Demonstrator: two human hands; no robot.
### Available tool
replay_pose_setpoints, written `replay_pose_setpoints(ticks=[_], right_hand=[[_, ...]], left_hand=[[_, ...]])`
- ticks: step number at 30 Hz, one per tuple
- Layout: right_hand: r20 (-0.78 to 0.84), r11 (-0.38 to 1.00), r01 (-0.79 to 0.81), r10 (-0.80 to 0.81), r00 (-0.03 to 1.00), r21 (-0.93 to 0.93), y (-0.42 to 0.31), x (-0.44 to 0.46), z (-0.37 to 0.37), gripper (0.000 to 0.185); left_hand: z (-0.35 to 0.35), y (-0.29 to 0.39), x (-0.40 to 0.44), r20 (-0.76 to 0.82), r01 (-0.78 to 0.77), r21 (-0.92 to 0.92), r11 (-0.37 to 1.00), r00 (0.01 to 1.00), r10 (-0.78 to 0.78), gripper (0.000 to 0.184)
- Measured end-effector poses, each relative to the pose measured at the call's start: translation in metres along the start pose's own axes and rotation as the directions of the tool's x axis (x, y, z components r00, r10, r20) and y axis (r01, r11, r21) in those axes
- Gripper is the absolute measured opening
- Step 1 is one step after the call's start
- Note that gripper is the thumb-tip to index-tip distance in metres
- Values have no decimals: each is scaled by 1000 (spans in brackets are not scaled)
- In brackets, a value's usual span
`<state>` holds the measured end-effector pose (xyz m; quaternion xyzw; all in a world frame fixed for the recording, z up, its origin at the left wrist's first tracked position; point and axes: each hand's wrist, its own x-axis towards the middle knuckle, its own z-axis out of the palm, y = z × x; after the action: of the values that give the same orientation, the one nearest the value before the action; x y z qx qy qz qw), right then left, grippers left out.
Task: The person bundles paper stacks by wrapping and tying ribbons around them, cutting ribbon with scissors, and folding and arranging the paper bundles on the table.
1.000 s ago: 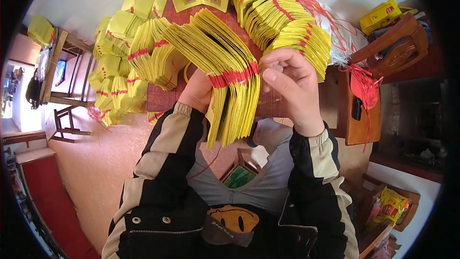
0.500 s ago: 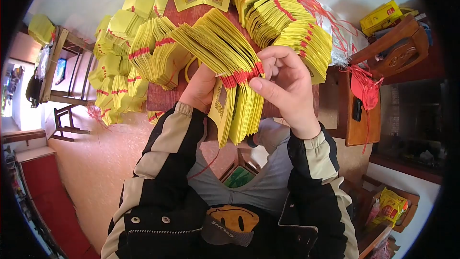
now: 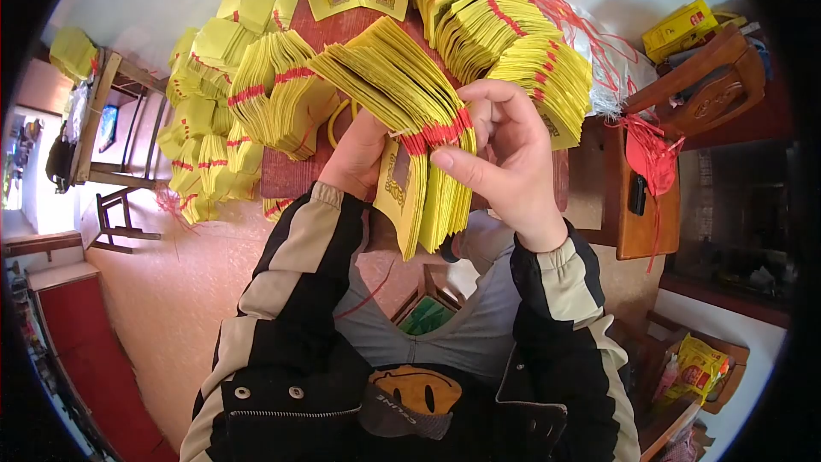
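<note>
A thick bundle of yellow printed paper (image 3: pixel 398 68), bent over at its red-banded middle, is held up over the near edge of the red table (image 3: pixel 286 178). My left hand (image 3: pixel 357 154) grips it from the left and underneath, its fingers mostly hidden behind the paper. On the right side, my right hand (image 3: pixel 505 154) has its thumb against the folded sheets near the red band, with the fingers curled at the bundle's far edge. Whether the right fingers pinch a sheet or the band is too fine to make out.
Tied yellow bundles (image 3: pixel 274 90) are heaped at the left, and more stacks (image 3: pixel 487 26) line the table's right. Loose red strings (image 3: pixel 581 13) trail toward a wooden chair (image 3: pixel 701 94). A phone (image 3: pixel 637 195) lies on the chair seat. A wooden frame (image 3: pixel 115 120) stands far left.
The bundle has tilted slightly and its lower sheets have shifted a little right. My right thumb has slid slightly left across the paper beside the red band.
</note>
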<state>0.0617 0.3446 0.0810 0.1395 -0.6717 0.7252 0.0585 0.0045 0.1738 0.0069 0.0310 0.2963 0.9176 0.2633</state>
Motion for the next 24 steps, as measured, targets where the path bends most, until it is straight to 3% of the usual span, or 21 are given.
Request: replay_pose_setpoints(ticks=[3,5,12,13,15,17,18,20,21,22,24], right_hand=[[-14,999,32,-32,999,-34,1,-2,2,55],[-46,999,-33,31,998,-38,0,-4,3,57],[-38,995,4,-8,999,-103,1,-3,1,56],[-97,998,21,-27,995,-63,0,-3,1,51],[-164,999,40,-44,985,-29,-1,-5,-6,46],[-333,997,77,-67,940,15,-1,-2,-27,16],[-330,996,86,-77,941,12,1,1,-37,16],[-508,999,-29,17,861,-16,7,7,-57,11],[-507,1000,-24,11,862,-19,13,12,-70,11],[-566,991,-40,-38,824,-124,22,18,-85,12],[-618,970,-59,-102,780,-235,30,18,-116,14]], left_hand=[[-4,-3,3,93,-91,113,989,992,81,42],[-6,-4,5,99,-86,89,992,992,77,44],[-16,-5,7,109,-122,150,981,988,106,51],[-16,-5,7,114,-119,147,982,988,103,51],[-18,-5,7,-92,3,-5,1000,996,-4,51],[-20,-1,6,-80,-11,29,1000,997,14,52],[-25,0,7,-1,-24,-71,997,1000,24,52],[-47,3,12,212,124,-300,946,975,-61,50],[-57,4,13,314,223,-381,897,944,-102,49],[-66,2,13,351,170,-397,902,936,-23,48],[-77,-1,14,456,234,-501,833,889,25,47]])
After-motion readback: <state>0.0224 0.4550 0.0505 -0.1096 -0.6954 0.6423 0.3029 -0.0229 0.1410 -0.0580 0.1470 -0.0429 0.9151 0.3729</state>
